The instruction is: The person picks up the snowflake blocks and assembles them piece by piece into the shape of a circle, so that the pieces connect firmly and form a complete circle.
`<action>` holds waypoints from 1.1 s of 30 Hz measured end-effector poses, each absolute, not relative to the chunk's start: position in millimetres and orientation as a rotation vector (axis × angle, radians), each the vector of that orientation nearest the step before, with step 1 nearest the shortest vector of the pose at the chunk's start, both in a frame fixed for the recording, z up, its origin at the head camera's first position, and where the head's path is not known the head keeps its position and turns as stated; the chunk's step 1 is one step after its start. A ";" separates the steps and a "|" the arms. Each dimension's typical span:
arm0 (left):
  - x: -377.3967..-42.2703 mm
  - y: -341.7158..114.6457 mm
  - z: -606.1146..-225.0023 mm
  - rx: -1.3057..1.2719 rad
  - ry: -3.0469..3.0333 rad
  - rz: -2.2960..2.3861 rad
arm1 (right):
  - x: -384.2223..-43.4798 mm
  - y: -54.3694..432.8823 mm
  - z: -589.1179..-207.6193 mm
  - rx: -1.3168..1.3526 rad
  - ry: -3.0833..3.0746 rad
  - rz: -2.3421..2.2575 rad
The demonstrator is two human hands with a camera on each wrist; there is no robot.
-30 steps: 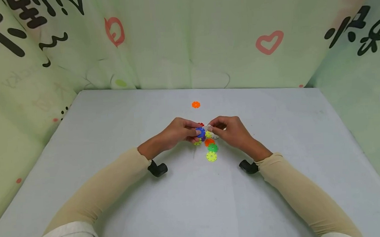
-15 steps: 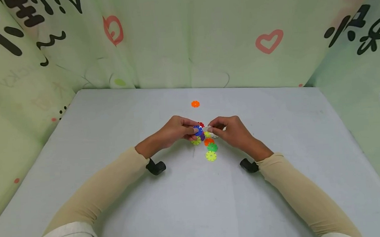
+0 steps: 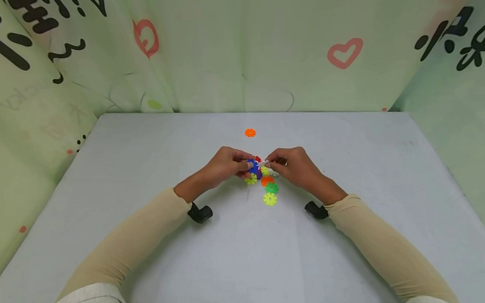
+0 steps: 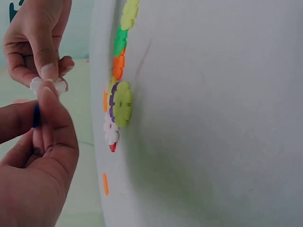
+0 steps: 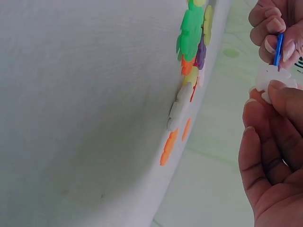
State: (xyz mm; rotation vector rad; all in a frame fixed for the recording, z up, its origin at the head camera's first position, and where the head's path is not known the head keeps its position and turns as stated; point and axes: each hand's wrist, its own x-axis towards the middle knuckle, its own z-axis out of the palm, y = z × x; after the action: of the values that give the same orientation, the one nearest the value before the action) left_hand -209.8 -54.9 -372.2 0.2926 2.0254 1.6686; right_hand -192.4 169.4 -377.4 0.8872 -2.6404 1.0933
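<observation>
Above the table, my left hand (image 3: 227, 166) pinches a blue notched plastic disc (image 3: 253, 167) between thumb and fingers. My right hand (image 3: 293, 165) pinches a white notched disc (image 5: 267, 75) by its edge. In the right wrist view the blue disc stands edge-on and meets the white one at its rim; how deep their slots overlap cannot be told. Beneath the hands, joined discs lie on the table, among them yellow (image 3: 270, 199), green (image 3: 271, 188), orange (image 3: 267, 181), purple (image 4: 112, 106) and yellow-green (image 3: 250, 179). A white disc (image 5: 180, 106) and a red one (image 4: 112, 147) are partly covered.
A single orange disc (image 3: 250, 132) lies farther back on the white tabletop (image 3: 247, 259). Printed pale green cloth (image 3: 242, 52) hangs behind and at both sides of the table. A black wrist camera (image 3: 200, 214) sticks out from the left sleeve, another (image 3: 316, 210) from the right.
My left hand has shifted slightly up and left with the blue disc. The white disc in my right hand now looks tilted flatter. The discs on the table stay put.
</observation>
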 end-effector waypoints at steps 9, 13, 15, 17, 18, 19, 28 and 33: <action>-210.7 -52.8 -376.0 0.283 1.987 1.719 | -191.9 168.5 -379.9 0.897 -2.587 1.084; -210.1 -51.3 -374.1 0.269 1.976 1.727 | -191.8 166.0 -378.8 0.957 -2.537 1.073; -209.5 -50.5 -372.3 0.262 1.981 1.723 | -191.3 164.1 -377.9 0.989 -2.504 1.052; -208.6 -50.1 -370.5 0.245 1.993 1.718 | -191.2 162.3 -377.8 1.012 -2.477 1.033; -208.5 -50.2 -369.9 0.235 1.994 1.720 | -190.9 161.3 -377.4 1.019 -2.464 1.028; -208.6 -50.7 -369.7 0.224 1.993 1.726 | -191.1 160.4 -377.7 1.024 -2.453 1.030; -210.2 -52.0 -369.2 0.189 1.927 1.812 | -195.0 158.5 -376.9 1.041 -2.420 1.025; -209.7 -46.1 -368.3 0.278 2.019 1.778 | -199.6 165.1 -370.8 1.015 -2.493 0.997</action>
State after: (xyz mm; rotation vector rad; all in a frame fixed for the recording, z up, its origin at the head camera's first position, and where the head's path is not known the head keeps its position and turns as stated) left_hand -209.7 -46.1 -368.3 0.2777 2.0189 1.7776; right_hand -199.6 165.1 -370.8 1.0150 -2.4934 0.9974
